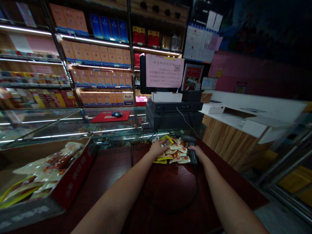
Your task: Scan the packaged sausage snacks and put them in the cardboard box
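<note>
A pile of small glossy snack packets (179, 153), white and brown with some yellow edges, lies on the dark red tabletop. At the pile's left side, my left hand (157, 149) is closed on a yellow-edged snack packet (167, 141); part of its grip is hidden. My right hand (198, 153) is wrapped round the handle of a black barcode scanner (193, 157) just right of the pile. The scanner is upright, its head beside the packets, and its cable loops over the table towards me.
On the left stands an open red cardboard box (73, 180) holding more packets. Behind the table are a glass counter (117, 130) with a mouse (116, 114) on a red mat (99, 117), and a monitor (143, 74) bearing a pink notice. Shelves of boxed goods (97, 53) line the back.
</note>
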